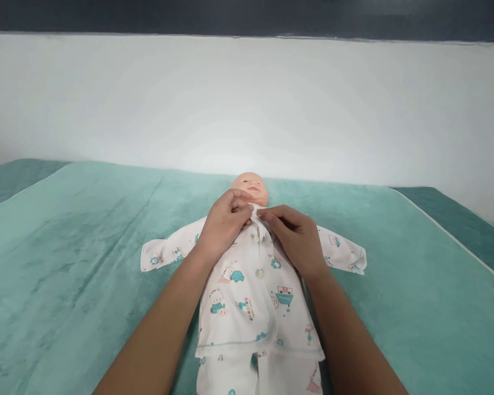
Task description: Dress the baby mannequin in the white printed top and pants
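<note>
A baby doll (252, 186) lies on its back on a teal blanket (86, 263), head away from me. It wears a white printed shirt (247, 296) with buttons down the front, sleeves spread to both sides. My left hand (222, 225) pinches the shirt's collar on the left side of the neck. My right hand (296, 236) pinches the collar edge on the right side. The fingertips of both hands meet just under the doll's chin. Matching printed trousers (230, 378) show at the bottom edge.
The blanket has a white piped border (448, 236) and covers a darker teal surface (469, 219) that shows at both far corners. A white wall (247, 109) rises right behind it.
</note>
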{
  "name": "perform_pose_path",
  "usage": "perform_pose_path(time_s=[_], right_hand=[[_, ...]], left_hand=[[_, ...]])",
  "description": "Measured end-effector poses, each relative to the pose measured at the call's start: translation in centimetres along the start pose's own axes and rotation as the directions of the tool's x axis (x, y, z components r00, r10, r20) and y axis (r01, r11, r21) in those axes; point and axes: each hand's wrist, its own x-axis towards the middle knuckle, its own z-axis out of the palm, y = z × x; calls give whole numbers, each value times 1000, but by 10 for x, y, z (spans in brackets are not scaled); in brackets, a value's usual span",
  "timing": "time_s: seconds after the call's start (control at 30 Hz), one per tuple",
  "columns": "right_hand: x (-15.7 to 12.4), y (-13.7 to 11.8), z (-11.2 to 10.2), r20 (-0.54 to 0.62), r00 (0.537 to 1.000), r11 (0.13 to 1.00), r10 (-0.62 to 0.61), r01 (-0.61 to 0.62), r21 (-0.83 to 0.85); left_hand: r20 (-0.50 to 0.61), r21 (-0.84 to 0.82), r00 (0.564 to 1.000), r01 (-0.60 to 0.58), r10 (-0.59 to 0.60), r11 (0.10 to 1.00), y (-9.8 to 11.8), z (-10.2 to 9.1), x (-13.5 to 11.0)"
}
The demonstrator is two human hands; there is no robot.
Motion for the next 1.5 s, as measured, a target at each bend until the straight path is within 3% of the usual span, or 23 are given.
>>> perform_pose_path(time_s=[0.17, 0.37, 0.87, 1.2, 1.5], right_hand=[[0, 1, 1, -62, 995, 996, 77, -74, 47], [1, 0, 1, -80, 994, 995, 81, -76, 59], [2, 1, 5, -65, 994, 994, 87, -83, 67], [1, 5, 5, -69, 995, 996, 67, -64, 58], [0, 1, 2, -70, 997, 999, 34, -36, -29]], left_hand=[[-20, 19, 1000, 15, -15, 1000, 3, 0, -2], [32, -38, 998, 64, -62, 997, 3, 0, -3], [-14, 162, 997, -69, 73, 984, 3, 2, -4], [44, 88, 996, -79, 75, 993, -4, -5, -1], [-121, 276, 977, -135, 174, 952, 0, 0, -12]])
